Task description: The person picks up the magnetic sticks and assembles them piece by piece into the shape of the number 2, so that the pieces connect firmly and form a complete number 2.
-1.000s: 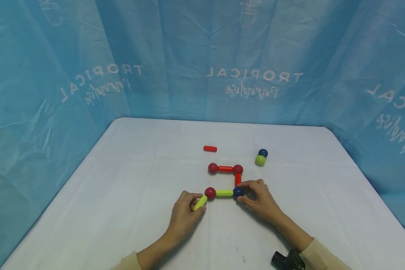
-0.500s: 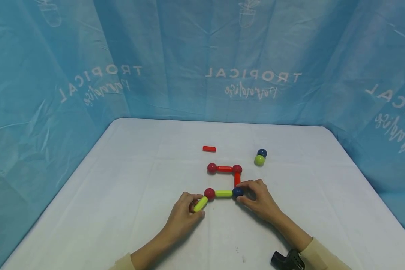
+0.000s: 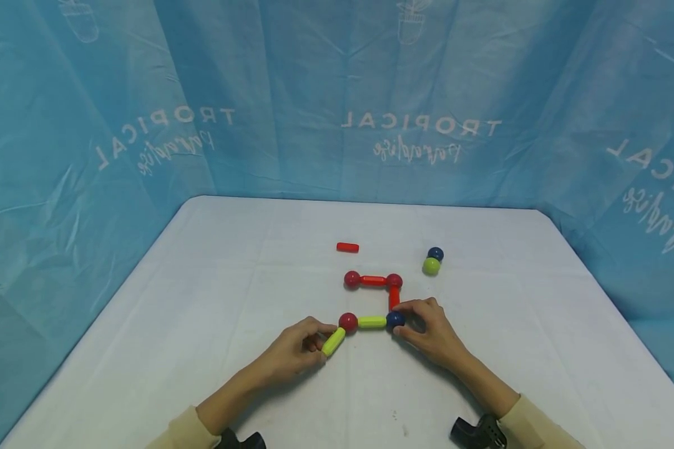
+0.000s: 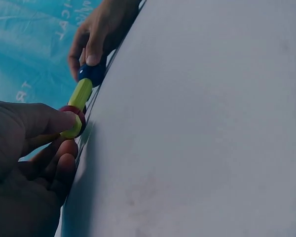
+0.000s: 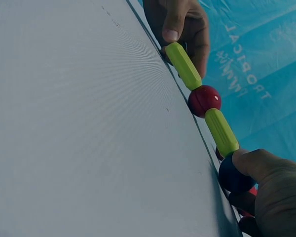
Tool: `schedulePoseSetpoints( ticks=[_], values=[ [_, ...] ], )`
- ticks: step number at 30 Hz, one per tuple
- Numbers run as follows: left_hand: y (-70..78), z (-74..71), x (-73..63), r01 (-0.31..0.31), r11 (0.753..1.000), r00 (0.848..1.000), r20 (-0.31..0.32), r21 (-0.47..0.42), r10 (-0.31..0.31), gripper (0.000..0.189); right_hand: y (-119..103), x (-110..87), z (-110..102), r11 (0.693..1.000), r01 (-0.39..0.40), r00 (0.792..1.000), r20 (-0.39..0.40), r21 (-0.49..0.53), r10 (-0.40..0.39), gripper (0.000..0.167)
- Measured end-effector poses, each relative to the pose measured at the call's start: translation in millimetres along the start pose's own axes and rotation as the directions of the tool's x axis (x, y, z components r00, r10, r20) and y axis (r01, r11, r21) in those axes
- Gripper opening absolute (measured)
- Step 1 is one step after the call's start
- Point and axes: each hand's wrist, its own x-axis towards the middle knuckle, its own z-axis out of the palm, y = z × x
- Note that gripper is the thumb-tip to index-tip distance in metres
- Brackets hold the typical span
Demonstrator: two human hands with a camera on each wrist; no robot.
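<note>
My left hand pinches a yellow-green stick whose upper end touches a red ball. From that ball a second yellow-green stick runs right to a dark blue ball. Thumb and fingers of my right hand grip the blue ball. A red stick goes up from it to another red ball. A further red stick leads left to a red ball. In the right wrist view both yellow-green sticks meet the red ball between them.
A loose red stick lies behind the joined pieces. To the right of it a blue ball and a green ball sit touching. White cloth covers the table, with a blue printed sheet hanging around it.
My left hand and wrist have swung left and lower, and the yellow-green stick it pinches has turned a little steeper against the red ball. My right hand stays on the blue ball.
</note>
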Motion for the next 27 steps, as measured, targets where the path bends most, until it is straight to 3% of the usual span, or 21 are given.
schedulePoseSetpoints(
  ticks=[8,14,20,27],
  values=[
    [-3.4,2.0,3.2,-0.035,0.999,0.999,-0.011,0.019,0.035,0.049,-1.8,-0.2,-1.3,1.000,-0.017,1.000,0.013,0.005,0.017,0.038],
    [3.4,17.3,2.2,-0.024,0.995,0.994,-0.103,0.093,0.034,0.048,-1.6,0.0,-2.1,1.000,-0.005,1.000,0.016,0.004,0.005,0.038],
    [12.8,34.9,1.3,-0.006,0.983,0.977,-0.207,0.182,0.044,0.048,-0.3,-0.1,-1.7,1.000,0.009,1.000,0.002,0.004,-0.009,0.038],
    [19.0,44.2,-1.6,0.019,0.974,0.961,-0.273,0.225,0.044,0.048,0.6,-0.2,-1.1,1.000,-0.008,1.000,0.004,0.007,0.008,0.037]
  ],
)
